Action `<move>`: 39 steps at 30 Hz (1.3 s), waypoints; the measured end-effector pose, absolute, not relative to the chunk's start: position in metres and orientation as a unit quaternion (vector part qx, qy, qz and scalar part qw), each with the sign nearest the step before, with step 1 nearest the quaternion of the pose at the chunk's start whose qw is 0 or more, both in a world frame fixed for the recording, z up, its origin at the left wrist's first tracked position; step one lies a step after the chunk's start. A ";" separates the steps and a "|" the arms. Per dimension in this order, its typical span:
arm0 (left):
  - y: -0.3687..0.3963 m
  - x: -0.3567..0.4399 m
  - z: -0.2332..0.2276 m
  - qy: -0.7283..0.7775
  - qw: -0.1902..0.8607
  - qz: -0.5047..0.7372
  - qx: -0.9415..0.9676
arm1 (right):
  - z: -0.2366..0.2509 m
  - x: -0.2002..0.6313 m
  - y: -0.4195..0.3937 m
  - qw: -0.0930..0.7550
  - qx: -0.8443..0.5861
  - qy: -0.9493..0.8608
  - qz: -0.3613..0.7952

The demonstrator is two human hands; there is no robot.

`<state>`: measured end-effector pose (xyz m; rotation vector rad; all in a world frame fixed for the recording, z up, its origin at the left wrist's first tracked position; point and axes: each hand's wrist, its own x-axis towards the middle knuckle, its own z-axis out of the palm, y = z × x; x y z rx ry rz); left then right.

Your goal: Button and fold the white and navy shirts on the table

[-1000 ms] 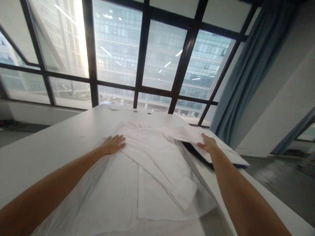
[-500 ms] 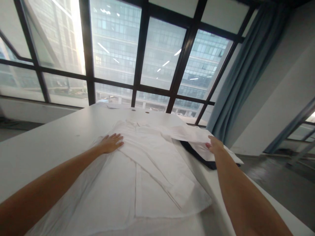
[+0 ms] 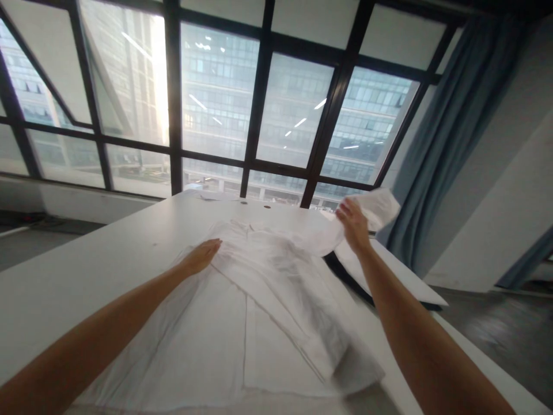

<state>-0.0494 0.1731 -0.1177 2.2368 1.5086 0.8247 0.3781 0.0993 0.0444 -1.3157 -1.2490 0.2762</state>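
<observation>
While the left hand lies at eight o'clock, its fingers stretched and together, the right hand at three o'clock grips a sleeve. A white long-sleeved shirt point(image 3: 216, 340) is spread at six o'clock on a white table point(image 3: 108, 271), its collar end pointing away toward twelve. The left hand point(image 3: 200, 257) is on the upper part of the shirt; it grasps no cloth that can be seen. One sleeve, the folded sleeve point(image 3: 272, 308), slants across the front from beside that hand toward five o'clock. The right hand point(image 3: 354, 222) is closed around the other, the raised sleeve point(image 3: 378, 207), holding it up off the table with its end flopping past the fingers. The shirt's side nearest five o'clock is blurred. At four o'clock, partly behind the right forearm, a flat white item with a dark edge point(image 3: 415, 285) lies on the table; what it is cannot be told. Black-framed windows point(image 3: 215, 92) stretch from ten to one o'clock, and a blue curtain point(image 3: 458, 115) hangs at two.
</observation>
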 end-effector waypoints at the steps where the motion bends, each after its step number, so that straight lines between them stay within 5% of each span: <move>1: 0.171 -0.051 -0.112 0.529 0.198 0.330 0.757 | 0.040 0.351 0.090 0.560 -0.529 -0.631 0.093; 5: 0.146 -0.065 -0.082 0.509 0.408 0.362 0.666 | -0.012 0.263 0.044 0.316 -0.377 -0.866 0.090; 9: 0.103 -0.089 -0.065 0.518 0.528 0.318 0.593 | -0.065 0.224 0.010 0.174 -0.275 -0.936 0.132; 18: 0.042 -0.100 -0.072 0.543 0.388 0.213 0.713 | -0.093 0.221 0.002 0.254 -0.287 -0.917 0.112; 26: 0.026 -0.115 -0.042 0.491 0.456 0.216 0.710 | -0.085 0.219 -0.013 0.218 -0.271 -0.936 0.053; 34: 0.015 -0.114 -0.041 0.559 0.309 -0.063 0.767 | -0.085 0.219 -0.009 0.225 -0.324 -0.919 -0.003; 39: 0.011 -0.082 -0.052 0.544 -0.022 0.099 0.833 | -0.083 0.245 0.015 0.204 -0.467 -0.860 -0.037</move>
